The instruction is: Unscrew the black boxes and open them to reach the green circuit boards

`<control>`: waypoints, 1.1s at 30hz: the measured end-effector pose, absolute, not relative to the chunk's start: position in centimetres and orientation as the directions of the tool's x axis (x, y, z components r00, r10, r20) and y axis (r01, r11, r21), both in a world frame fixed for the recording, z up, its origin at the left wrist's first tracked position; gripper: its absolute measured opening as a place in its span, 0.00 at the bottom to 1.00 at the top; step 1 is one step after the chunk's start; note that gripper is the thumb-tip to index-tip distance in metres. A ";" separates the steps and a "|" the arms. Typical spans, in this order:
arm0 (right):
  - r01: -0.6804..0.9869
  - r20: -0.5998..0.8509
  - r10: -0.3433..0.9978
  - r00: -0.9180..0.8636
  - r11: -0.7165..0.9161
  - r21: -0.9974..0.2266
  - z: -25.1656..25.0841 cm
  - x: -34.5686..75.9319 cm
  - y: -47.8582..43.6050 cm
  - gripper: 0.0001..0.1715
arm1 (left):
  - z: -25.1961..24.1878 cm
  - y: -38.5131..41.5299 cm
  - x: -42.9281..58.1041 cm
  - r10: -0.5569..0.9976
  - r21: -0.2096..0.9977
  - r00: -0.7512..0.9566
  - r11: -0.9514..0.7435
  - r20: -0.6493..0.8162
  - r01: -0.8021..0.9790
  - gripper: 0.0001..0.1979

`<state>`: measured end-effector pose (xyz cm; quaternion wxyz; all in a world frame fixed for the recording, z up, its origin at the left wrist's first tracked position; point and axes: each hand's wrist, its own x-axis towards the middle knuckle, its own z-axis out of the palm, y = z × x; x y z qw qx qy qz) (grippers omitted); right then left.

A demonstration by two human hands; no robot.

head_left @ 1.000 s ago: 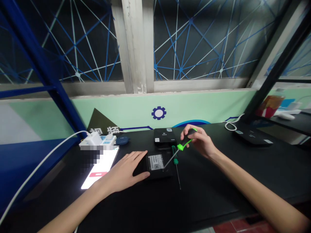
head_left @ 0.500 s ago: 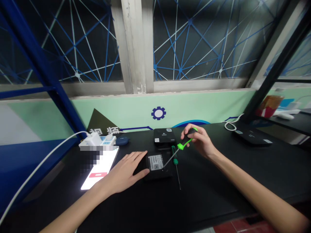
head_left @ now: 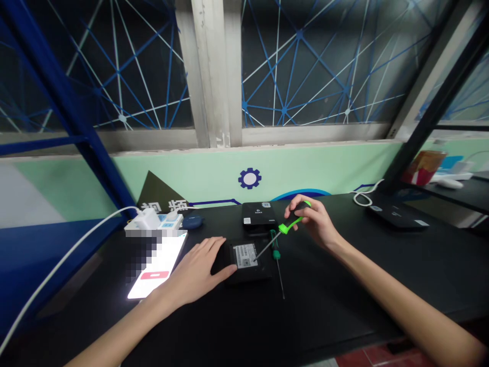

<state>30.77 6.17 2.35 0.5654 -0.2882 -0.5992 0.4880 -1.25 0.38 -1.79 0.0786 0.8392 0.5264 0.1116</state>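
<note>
Thin-shafted screwdriver (head_left: 283,229) grasped by right hand (head_left: 315,220), flat black box (head_left: 246,256), lower centre, touched by left hand (head_left: 196,268), fingers extended, box edges lost against dark tabletop (head_left: 324,306)

Bare hands: 2, left hand (head_left: 198,266) and right hand (head_left: 316,220). Metal-shafted screwdrivers: 2, black-and-lime-handled driver (head_left: 283,229), dark-green-handled driver (head_left: 276,254). Flat black boxy units: 3, white-labelled unit (head_left: 244,255), rear unit (head_left: 259,214), far-right unit (head_left: 397,215). White plastic plugs: 2, cube plug (head_left: 148,219), smaller plug (head_left: 171,216). Singles: bright-white-screened flat device (head_left: 168,255), dark-blue rounded case (head_left: 192,221), navy gear emblem (head_left: 249,178).
</note>
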 end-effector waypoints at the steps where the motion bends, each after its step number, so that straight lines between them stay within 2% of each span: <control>1: -0.199 0.393 0.900 -0.189 0.357 -0.913 2.4 30.8 6.2 0.04 | -1.8 0.4 -1.3 0.901 0.246 0.420 -0.433 0.109 0.867 0.37; 10: -0.211 0.392 0.905 -0.163 0.356 -0.910 2.4 30.6 6.0 0.04 | -1.6 0.4 -1.3 0.887 0.254 0.445 -0.461 0.122 0.850 0.36; 14: -0.214 0.397 0.902 -0.168 0.360 -0.908 2.3 30.4 5.9 0.05 | -1.1 0.4 -1.4 0.890 0.274 0.448 -0.454 0.085 0.848 0.35; 19: -0.178 0.399 0.896 -0.195 0.368 -0.913 1.9 30.1 6.0 0.05 | -0.8 0.4 -1.3 0.886 0.290 0.462 -0.451 0.035 0.844 0.27; 22: -0.146 0.414 0.894 -0.172 0.392 -0.908 1.7 30.1 6.1 0.06 | -0.9 0.3 -1.1 0.897 0.310 0.438 -0.434 0.060 0.846 0.24; 27: -0.098 0.447 0.885 -0.134 0.437 -0.894 1.7 30.2 6.1 0.08 | -1.3 0.4 -1.1 0.887 0.319 0.439 -0.462 0.145 0.828 0.24; 33: -0.063 0.478 0.869 -0.127 0.474 -0.878 1.8 30.0 5.8 0.09 | -1.5 0.7 -1.2 0.878 0.331 0.455 -0.478 0.151 0.814 0.21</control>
